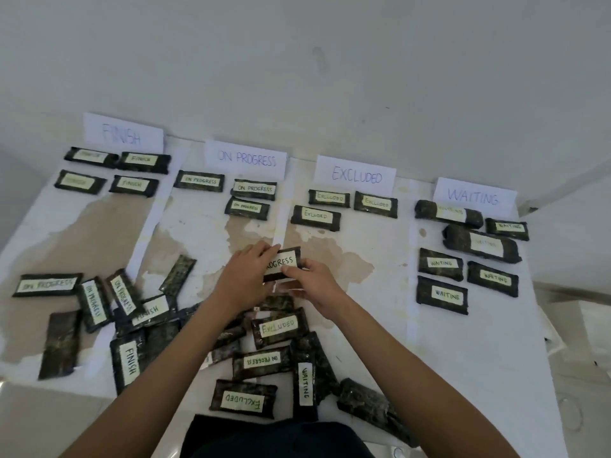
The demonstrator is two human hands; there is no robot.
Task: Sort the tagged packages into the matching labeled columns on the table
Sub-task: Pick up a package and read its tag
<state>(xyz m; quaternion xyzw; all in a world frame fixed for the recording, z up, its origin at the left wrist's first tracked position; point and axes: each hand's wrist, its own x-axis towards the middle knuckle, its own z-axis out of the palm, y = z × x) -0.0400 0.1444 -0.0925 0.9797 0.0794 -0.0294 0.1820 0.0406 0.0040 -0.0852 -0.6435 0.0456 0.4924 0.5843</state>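
Observation:
Both hands hold one dark package tagged ON PROGRESS point(285, 262) above the middle of the table. My left hand point(246, 274) grips its left end and covers the first letters of the tag. My right hand point(312, 282) pinches its lower right edge. Four paper signs stand at the back: FINISH point(123, 133), ON PROGRESS point(246, 159), EXCLUDED point(356, 176), WAITING point(473, 195). Sorted packages lie below each sign. An unsorted heap point(267, 358) of tagged packages lies near me, partly under my forearms.
White paper strips point(279, 206) divide the stained tabletop point(370, 319) into columns. Loose packages spread at the front left, among them a FINISH package point(128, 360) and an ON PROGRESS package point(46, 285). The table's right edge point(542, 325) is near the WAITING packages.

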